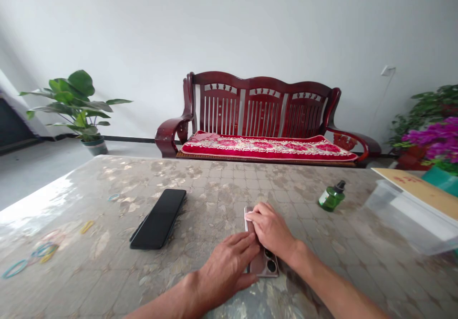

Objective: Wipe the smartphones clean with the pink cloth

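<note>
A pinkish-brown smartphone (256,265) lies face down on the table in front of me, its dark round camera lenses at the lower right. My left hand (229,257) rests across its left side with the fingers laid out over the back and the thumb apart near the bottom edge. Over the upper part, my right hand (270,231) presses down with curled fingers. Something pale shows at its fingertips, too small to name. Both hands cover much of the phone. To their left lies a black smartphone (159,219), its dark screen up.
A green pump bottle (331,197) stands right of my hands. Farther right are a clear plastic box (397,219) and a tan board (422,190). Coloured rubber bands (45,251) lie at the left. Beyond the table (107,176) stands a wooden bench (263,104).
</note>
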A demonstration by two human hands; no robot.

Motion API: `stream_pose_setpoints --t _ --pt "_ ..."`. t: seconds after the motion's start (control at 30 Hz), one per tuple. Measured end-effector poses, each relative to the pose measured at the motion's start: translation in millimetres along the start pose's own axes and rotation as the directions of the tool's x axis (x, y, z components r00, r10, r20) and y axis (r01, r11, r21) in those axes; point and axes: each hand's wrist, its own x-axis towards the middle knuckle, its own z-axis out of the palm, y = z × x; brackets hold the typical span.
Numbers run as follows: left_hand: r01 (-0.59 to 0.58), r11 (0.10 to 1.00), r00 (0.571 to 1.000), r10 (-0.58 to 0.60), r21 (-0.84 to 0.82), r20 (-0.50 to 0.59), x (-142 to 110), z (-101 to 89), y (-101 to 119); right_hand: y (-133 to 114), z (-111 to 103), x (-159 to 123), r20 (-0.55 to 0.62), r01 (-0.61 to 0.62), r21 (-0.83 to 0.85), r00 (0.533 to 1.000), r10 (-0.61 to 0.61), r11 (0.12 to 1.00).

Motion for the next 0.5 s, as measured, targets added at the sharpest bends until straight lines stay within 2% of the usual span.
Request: stream_pose_setpoints --t 0.2,0.37,0.5 --pt "0.000 1.000 1.000 0.000 0.015 -0.006 -1.0 1.9 -1.4 5.4 5.0 18.2 -0.016 -0.061 -0.058 0.998 0.060 0.996" --pt "-0.004 1.000 1.000 0.004 0.020 -0.006 -0.2 0.9 -0.2 1.0 -6.3 -1.0 0.047 0.054 0.010 0.997 -0.055 0.998" --pt "-0.009 1.000 1.000 0.010 0.018 -0.011 0.7 0.4 -0.2 3.0 -7.2 -8.3 0.031 0.098 0.047 0.995 -0.099 0.994"
